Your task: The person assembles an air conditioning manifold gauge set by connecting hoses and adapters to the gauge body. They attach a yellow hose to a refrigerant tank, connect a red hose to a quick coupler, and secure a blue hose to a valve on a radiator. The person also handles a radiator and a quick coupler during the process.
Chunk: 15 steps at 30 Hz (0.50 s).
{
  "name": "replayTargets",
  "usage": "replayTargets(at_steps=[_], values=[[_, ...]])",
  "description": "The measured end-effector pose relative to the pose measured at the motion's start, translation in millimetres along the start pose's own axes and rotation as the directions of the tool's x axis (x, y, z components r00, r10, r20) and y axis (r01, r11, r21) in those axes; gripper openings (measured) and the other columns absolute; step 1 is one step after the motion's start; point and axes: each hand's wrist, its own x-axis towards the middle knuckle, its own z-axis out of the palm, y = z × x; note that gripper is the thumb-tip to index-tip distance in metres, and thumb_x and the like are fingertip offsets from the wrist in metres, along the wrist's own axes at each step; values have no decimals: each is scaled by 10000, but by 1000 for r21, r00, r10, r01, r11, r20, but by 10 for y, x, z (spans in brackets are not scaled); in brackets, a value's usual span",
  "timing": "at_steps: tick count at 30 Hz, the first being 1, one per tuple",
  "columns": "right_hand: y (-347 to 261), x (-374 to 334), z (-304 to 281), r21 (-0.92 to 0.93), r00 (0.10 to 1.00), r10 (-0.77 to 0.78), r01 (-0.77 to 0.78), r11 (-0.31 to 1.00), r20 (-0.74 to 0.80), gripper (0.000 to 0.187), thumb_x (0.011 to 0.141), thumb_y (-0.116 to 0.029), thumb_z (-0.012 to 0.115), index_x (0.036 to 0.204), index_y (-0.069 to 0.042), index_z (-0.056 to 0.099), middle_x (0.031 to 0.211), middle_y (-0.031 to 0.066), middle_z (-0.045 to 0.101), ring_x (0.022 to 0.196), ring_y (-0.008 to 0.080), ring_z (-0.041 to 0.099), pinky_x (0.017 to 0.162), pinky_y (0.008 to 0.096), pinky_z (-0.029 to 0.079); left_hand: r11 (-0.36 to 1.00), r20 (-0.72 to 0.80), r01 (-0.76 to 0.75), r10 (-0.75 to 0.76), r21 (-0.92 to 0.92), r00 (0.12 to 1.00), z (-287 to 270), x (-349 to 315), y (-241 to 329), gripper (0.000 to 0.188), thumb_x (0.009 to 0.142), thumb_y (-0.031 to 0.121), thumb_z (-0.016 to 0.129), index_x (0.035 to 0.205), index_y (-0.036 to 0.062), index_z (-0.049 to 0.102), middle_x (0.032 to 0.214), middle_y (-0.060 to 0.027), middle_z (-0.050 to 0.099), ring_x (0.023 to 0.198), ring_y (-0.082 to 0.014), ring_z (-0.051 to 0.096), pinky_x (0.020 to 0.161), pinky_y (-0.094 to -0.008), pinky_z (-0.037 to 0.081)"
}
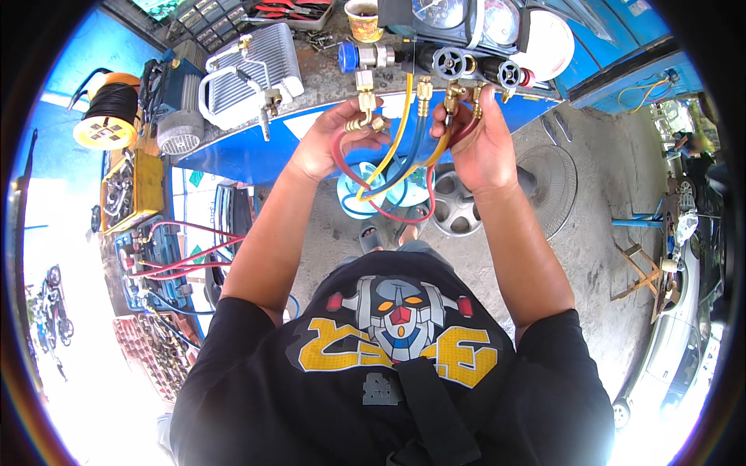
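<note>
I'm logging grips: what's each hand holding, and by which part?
Left hand: red hose, by its brass fitting. Right hand: around hose ends at the gauge manifold; exact grip unclear.

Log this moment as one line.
Left hand: holding brass-coloured elbow fitting on curved red hose | Right hand: at brass-coloured hose fittings, grip unclear | Above: black round handwheels

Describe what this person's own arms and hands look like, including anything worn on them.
The left hand and right hand are ungloved, with no watch or bracelet showing. Both forearms are uncovered below short, plain black sleeves.
</note>
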Motion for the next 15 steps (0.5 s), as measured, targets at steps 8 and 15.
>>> replayTargets(at_steps=[8,15], values=[[-35,-12,19,-35,1000,-15,14,999,-19,436,1000,-544,566,1078,-117,601,945,113,696,831,210,649,767,348,534,984,67,-107,118,-141,991,126,-53,65,1107,871,844,414,1559,-14,286,1437,-322,501,1236,-440,587,1044,-478,474],[-78,47,98,-38,1000,-5,4,999,-12,477,996,-559,565,1091,-94,612,954,135,704,841,224,660,787,353,541,970,180,-242,236,15,955,120,-79,73,1076,844,839,494,1582,81,299,1520,-330,405,1322,-515,502,1077,-565,432]])
